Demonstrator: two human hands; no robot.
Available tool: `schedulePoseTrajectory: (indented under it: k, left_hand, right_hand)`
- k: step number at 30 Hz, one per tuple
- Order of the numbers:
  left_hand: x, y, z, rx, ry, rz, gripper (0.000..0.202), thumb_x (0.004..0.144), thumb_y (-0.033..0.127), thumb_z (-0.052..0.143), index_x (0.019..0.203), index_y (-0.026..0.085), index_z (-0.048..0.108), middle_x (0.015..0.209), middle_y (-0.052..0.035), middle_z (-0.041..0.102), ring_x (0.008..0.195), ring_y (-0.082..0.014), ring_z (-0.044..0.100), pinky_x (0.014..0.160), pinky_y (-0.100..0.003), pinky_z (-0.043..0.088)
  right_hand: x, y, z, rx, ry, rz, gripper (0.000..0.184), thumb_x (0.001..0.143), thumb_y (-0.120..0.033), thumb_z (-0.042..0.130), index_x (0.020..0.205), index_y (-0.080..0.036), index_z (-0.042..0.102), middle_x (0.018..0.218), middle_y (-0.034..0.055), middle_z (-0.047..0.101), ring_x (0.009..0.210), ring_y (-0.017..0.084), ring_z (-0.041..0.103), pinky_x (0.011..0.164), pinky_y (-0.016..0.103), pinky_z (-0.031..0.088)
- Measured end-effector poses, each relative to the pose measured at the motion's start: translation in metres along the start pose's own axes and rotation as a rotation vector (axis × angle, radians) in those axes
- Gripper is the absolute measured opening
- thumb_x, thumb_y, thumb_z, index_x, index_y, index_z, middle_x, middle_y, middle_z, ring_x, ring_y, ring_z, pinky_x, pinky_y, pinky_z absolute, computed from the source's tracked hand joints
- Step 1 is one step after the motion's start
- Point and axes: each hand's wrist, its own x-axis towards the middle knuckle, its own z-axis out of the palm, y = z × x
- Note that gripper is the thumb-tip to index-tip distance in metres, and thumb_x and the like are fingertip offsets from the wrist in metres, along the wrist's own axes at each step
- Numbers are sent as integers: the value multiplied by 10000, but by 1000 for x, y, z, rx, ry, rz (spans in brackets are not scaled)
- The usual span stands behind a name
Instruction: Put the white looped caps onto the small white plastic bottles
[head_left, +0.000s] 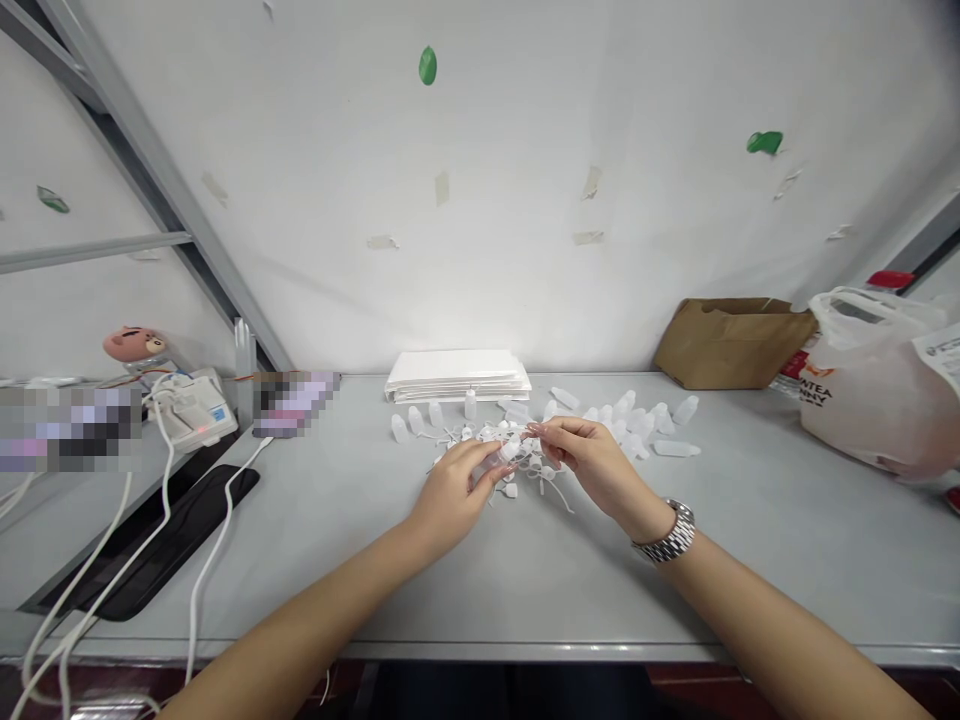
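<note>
Between the thumb and fingers of my left hand is a small translucent plastic dropper bottle, its white top tilted up to the right. My right hand is pinched closed just right of that top; what lies between its fingertips is too small to make out. Under and around both hands spreads a pile of small white caps with thin white strings. Similar bottles stand behind the pile, among them an upright bottle, and several more lie to the right, including a bottle on its side.
A stack of white flat sheets or boxes sits against the wall. To the right stand a brown paper bag and a white plastic bag. White cables, a power strip and a dark flat panel occupy the left.
</note>
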Motion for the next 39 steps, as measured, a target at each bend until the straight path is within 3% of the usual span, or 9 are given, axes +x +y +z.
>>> schedulePoseTrajectory:
  k: [12, 39]
  left_hand:
    - [1, -1, 1, 32, 3, 20, 280, 836, 373, 475, 1048, 227, 584, 941, -46, 628, 869, -189, 567, 722, -310, 475]
    - [1, -3, 1, 34, -1, 23, 264, 840, 355, 472, 1050, 237, 580, 956, -35, 619, 868, -181, 562, 728, -307, 476]
  right_hand:
    - [-2, 0, 2, -134, 21, -33, 232, 724, -384, 611, 625, -179, 653, 542, -28, 490, 551, 105, 443, 577, 265, 347]
    - [-3, -4, 4, -216, 55, -34, 188, 723, -332, 599, 661, -170, 673, 575, -22, 510, 555, 102, 458, 570, 258, 373]
